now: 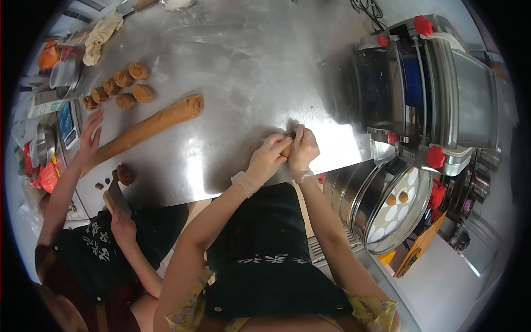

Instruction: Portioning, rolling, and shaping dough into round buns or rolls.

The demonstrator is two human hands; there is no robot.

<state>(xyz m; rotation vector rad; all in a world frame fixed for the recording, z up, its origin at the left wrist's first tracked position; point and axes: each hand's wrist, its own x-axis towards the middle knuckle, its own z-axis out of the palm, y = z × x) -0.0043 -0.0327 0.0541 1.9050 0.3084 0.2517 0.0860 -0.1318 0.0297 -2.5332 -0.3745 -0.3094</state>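
Note:
In clear plastic gloves, my left hand (268,161) and my right hand (303,152) meet over the steel table near its front edge. Between them is a small piece of brown dough (286,148), mostly covered by my curled fingers. Farther left lies a long brown dough log (160,123), slanting across the table. Behind the log sit several cut dough pieces (124,100). Beside my right forearm, a round metal steamer (359,207) holds white paper rounds (390,212) and two dough balls (404,196).
At left, a co-worker's hand (91,135) is by the log; the other holds a wooden-handled blade (117,193) beside a dough lump (125,175). A metal machine with red knobs (436,157) stands at right. A scale (67,124) and a cloth (102,37) lie left.

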